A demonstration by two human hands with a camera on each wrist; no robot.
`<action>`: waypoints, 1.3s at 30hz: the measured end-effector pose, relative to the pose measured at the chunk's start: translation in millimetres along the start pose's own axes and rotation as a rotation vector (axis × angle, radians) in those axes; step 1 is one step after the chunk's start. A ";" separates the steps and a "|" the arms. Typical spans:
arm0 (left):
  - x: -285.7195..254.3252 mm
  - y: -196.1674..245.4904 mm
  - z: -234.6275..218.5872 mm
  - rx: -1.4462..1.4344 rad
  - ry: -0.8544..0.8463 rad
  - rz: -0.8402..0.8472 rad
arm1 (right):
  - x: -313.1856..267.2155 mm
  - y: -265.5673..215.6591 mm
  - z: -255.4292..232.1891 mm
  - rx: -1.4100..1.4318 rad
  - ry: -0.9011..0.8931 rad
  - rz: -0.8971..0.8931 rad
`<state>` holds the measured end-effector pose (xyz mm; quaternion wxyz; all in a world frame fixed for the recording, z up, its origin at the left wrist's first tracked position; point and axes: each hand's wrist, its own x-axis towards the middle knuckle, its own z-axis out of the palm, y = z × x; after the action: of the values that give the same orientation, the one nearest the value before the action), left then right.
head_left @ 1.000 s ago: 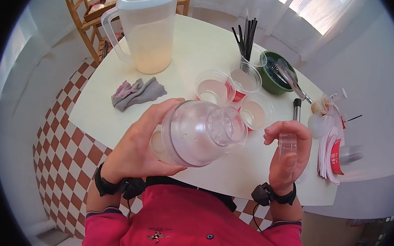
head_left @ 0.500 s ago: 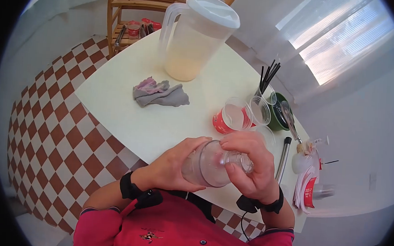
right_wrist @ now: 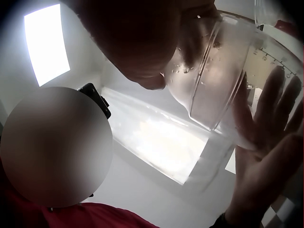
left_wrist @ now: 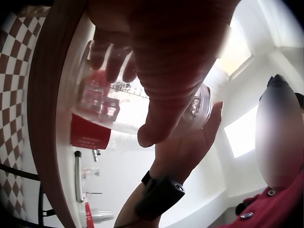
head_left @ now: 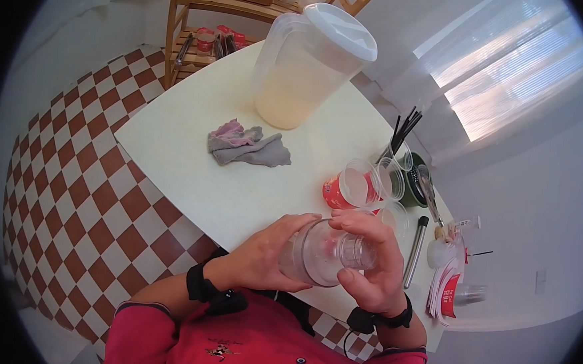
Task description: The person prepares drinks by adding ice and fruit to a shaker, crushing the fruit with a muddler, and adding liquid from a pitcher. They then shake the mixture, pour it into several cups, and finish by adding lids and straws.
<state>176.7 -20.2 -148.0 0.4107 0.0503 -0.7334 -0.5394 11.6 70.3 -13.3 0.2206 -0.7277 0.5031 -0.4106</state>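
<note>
A clear plastic shaker [head_left: 315, 253] lies tilted between both hands close to the body, its narrow capped top [head_left: 357, 251] toward the right. My left hand [head_left: 260, 250] grips the shaker's body, thumb on the near side and fingers spread along the far side. My right hand [head_left: 381, 271] curls its fingers and thumb around the shoulder and cap. In the left wrist view, ice cubes [left_wrist: 97, 102] show through the wall beside printed measuring marks. The right wrist view shows water drops on the shaker's domed upper part [right_wrist: 183, 78].
Beyond the hands are red-and-clear cups [head_left: 352, 186], a grey cloth [head_left: 257, 150] and a lidded pitcher [head_left: 297, 82] of pale liquid. To the right lie a metal muddler [head_left: 416, 253], black straws [head_left: 407, 129], a green bowl [head_left: 412, 189] and paper sleeves [head_left: 441, 291].
The right hand has brought the small clear cap from the right onto the shaker's top and now holds there. Shaker and left hand have come nearer the body; the head view has turned.
</note>
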 end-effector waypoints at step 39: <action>-40.3 -28.1 -18.8 0.035 -0.139 -0.328 | -28.9 -13.3 -5.1 -0.381 0.302 -0.130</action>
<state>205.1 -25.1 -192.0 0.2645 0.1391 -0.7512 -0.5886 10.3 102.5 -11.5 -0.0252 -0.7172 0.5511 -0.4257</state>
